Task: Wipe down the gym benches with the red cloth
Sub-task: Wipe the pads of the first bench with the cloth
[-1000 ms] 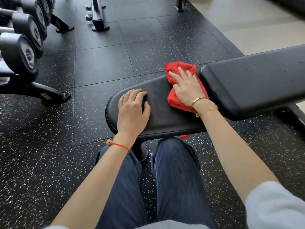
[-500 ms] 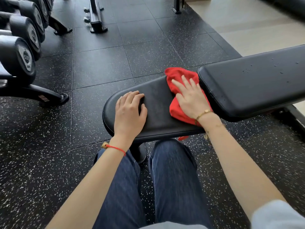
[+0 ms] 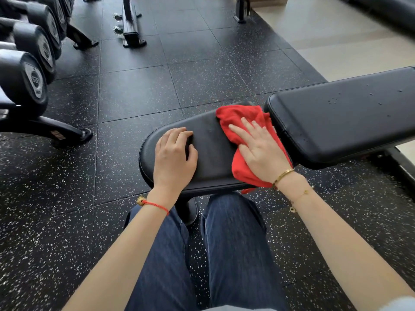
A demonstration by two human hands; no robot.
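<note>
Nearest, at 6 o'clock, the person's legs in dark blue jeans [image 3: 235,254] stood right up against the desk's near edge, bare forearms reaching forward on both sides. A red string bracelet [image 3: 155,205] sat on the left wrist, a gold bangle [image 3: 283,175] and thin chain on the right.

The seat pad [image 3: 211,149] of the desk, black padded vinyl with a rounded end pointing to 9 o'clock, filled frame center. The left hand [image 3: 174,160] lay palm down on its rounded end, fingers loosely curled, gripping nothing. The right hand [image 3: 260,151] was spread flat, fingers extended toward 10 o'clock, pressing the red cloth [image 3: 238,122] onto the pad rather than clutching it. The cloth was bunched at the pad's 3 o'clock end, touching the edge of the back pad [image 3: 341,117], with a corner hanging over the near edge.

The back pad ran off toward 3 o'clock, a little higher than the seat, with small droplets on its surface.

The floor [image 3: 134,90] was black rubber tile with white speckles, seams visible. At 9 to 10 o'clock a rack of black dumbbells [image 3: 24,79] stood on a dark foot. At 12 o'clock the base of another machine [image 3: 131,30] rested on the tiles. From 1 to 2 o'clock the rubber ended at pale beige flooring [image 3: 336,39].
</note>
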